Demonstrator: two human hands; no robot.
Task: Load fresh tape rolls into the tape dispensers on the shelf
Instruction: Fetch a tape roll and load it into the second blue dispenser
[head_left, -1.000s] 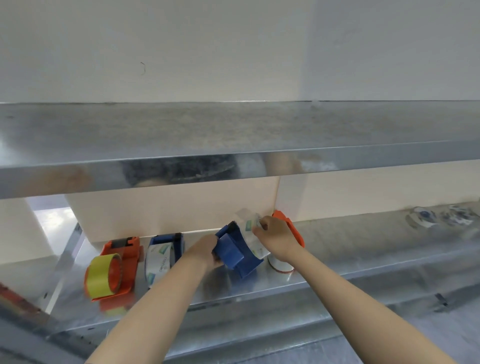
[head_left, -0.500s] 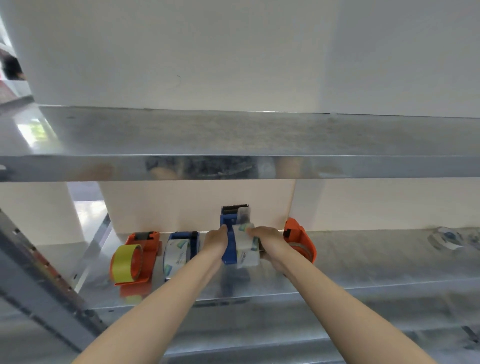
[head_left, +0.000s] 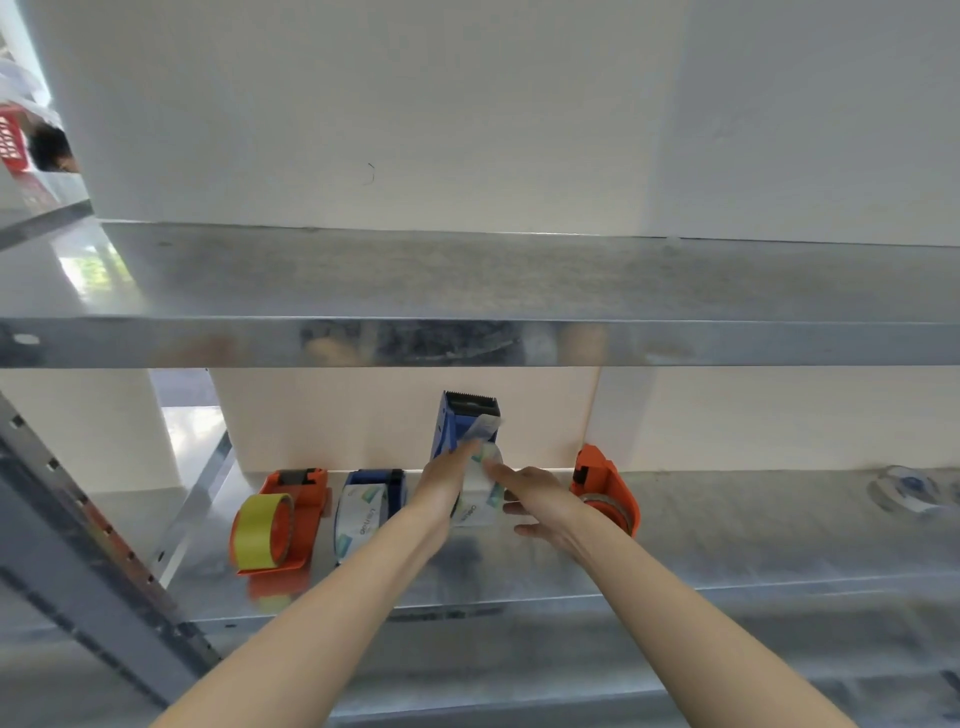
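Metal shelf (head_left: 727, 551) against a white wall. Since a moment ago the blue dispenser (head_left: 464, 423) has been stood taller, toothed end up. Its white printed roll (head_left: 480, 499) sits mid-shelf between both hands; left hand (head_left: 441, 480) grips the dispenser's side, right hand (head_left: 535, 501) rests open, forefinger on the roll.

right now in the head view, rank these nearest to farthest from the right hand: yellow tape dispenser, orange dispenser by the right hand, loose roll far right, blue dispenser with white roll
1. orange dispenser, just right of the right hand
2. blue dispenser with white roll, left, past the left hand
3. yellow tape dispenser, far left
4. loose roll, far right
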